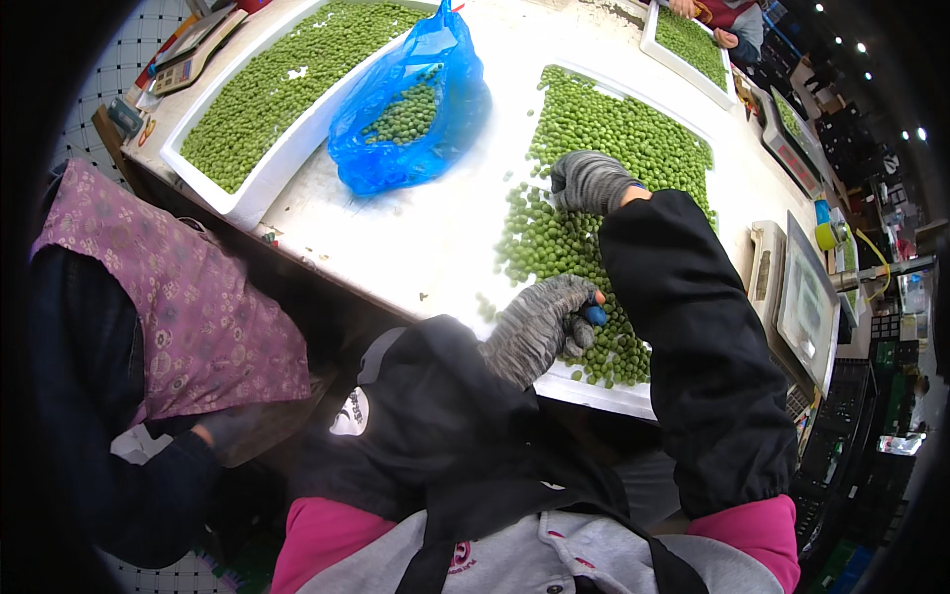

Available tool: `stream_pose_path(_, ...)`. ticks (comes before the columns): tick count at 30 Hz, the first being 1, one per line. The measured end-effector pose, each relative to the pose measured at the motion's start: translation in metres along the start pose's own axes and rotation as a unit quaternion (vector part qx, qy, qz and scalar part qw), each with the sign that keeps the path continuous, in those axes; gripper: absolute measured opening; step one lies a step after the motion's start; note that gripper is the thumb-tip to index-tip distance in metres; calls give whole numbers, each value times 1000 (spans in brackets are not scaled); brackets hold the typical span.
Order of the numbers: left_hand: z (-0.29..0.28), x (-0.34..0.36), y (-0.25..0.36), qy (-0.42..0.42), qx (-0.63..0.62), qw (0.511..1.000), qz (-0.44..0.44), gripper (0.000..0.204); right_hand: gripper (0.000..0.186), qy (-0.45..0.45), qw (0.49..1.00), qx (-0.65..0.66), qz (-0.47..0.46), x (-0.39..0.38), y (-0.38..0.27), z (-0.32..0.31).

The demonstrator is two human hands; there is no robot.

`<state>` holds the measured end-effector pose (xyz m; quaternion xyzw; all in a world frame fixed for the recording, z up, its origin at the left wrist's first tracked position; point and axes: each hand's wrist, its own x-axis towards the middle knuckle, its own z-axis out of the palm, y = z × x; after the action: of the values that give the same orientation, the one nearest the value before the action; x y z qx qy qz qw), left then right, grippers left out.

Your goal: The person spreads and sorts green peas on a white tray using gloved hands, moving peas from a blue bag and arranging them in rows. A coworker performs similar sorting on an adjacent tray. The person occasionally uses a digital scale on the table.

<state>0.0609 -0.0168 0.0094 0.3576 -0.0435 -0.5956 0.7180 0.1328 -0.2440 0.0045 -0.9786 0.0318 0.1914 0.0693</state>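
Observation:
Green peas (623,129), or small round green pods like them, fill a white tray (594,394) in front of me. My left hand (549,322), in a grey knit glove, is over the tray's near left part. Its fingers are curled, with a bare fingertip and a bit of blue showing at the end; what they hold, if anything, is hidden. Farther off, my right hand (592,183), also in a grey glove, is closed low over the peas at the tray's middle. Its fingertips are turned away from view.
A blue plastic bag (460,109) holding peas stands left of my tray. Beyond it lies another white pea tray (247,203). Scales (767,262) line the right side; one more scale (188,59) is far left. Co-workers are at left and far right, by a third tray (727,97).

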Motion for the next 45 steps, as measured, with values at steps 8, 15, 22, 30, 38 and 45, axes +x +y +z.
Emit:
stream_pose_path(8, -7, 9, -8, 48, -188, 980, 41, 26, 18, 6, 900, 404, -165, -69, -9, -24)
stream_pose_path(15, -24, 14, -12, -11, -214, 976, 26, 26, 22, 125, 977, 172, -15, -23, -25, -8)
stream_pose_path(22, -29, 14, -23, -41, -122, 986, 104, 38, 22, 87, 992, -43, -76, 8, -15, 13)
stream_pose_path(30, -26, 15, -19, -1, -114, 985, 129, 28, 17, 145, 804, 571, -81, -53, -7, 13)
stream_pose_path(38, -9, 15, -1, 138, 25, 977, 161, 13, 23, 69, 644, 756, -95, -101, -25, 36)
stream_pose_path(45, -2, 5, 8, 158, 163, 966, 127, 12, 13, 97, 736, 669, -36, -130, -53, 36)
